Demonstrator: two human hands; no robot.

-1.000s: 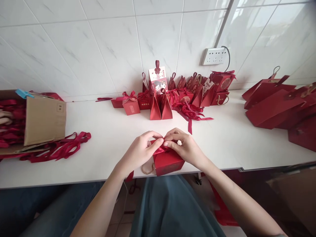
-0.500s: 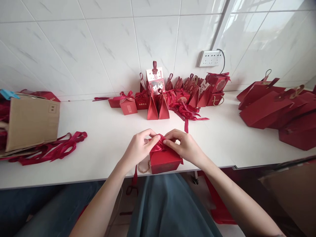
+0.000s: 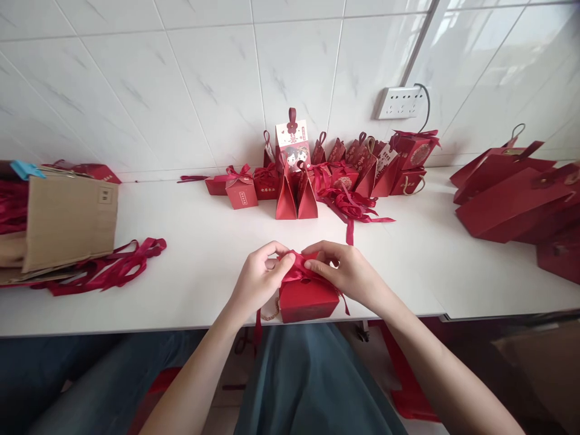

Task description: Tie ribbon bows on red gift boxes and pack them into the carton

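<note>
A small red gift box stands at the table's front edge, right before me. Across its top runs a shiny red ribbon, bunched into a bow or knot. My left hand pinches the ribbon from the left, thumb and index finger together. From the right, my right hand pinches it too, thumb against fingers. One ribbon end hangs over the table edge at the left, another lies beside the box's right side. A twisted gold cord handle sticks out at the box's left. My fingers hide part of the knot.
Along the tiled wall stand several red gift boxes, with loose ribbons before them. At left is a cardboard box beside more ribbon; a co-worker's arm reaches in there. Larger red boxes stand at right.
The ribbon is drawn out wider between my hands, and an end now shows at the box's right. My view has shifted slightly left.
</note>
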